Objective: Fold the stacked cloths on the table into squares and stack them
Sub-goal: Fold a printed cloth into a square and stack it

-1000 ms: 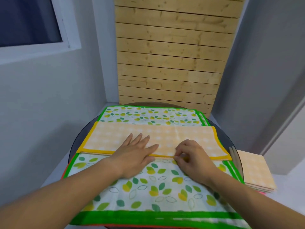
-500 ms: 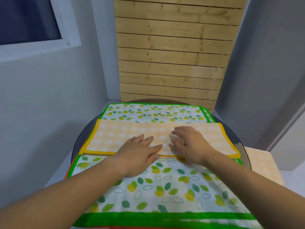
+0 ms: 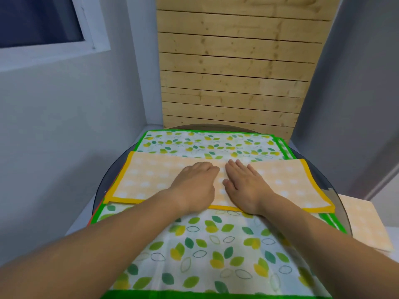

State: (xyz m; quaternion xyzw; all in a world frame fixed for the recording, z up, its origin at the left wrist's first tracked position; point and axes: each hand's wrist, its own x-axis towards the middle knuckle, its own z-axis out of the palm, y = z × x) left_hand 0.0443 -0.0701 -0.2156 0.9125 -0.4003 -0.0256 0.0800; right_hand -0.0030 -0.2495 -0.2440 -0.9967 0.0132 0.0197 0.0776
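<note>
A: From my console, where does the cloth sit?

B: I see the orange checked cloth (image 3: 151, 180) folded into a long band across the middle of the frame; it lies on the leaf-print cloth (image 3: 216, 244), which covers most of the round glass table (image 3: 108, 175).

A: And the hands?

B: Both rest on the band's centre, side by side with a narrow gap between them; the right hand (image 3: 244, 184) lies palm down, fingers straight and close together, pressing the fabric; the left hand (image 3: 194, 182) bends at the knuckles and hides its fingertips, so I cannot tell whether it pinches or only presses.

A: Anything at the edges?

B: A folded orange stack (image 3: 364, 225) at the right edge, beside the table; a wooden slat panel (image 3: 233, 72) at the top centre; a window (image 3: 38, 20) at the upper left.
</note>
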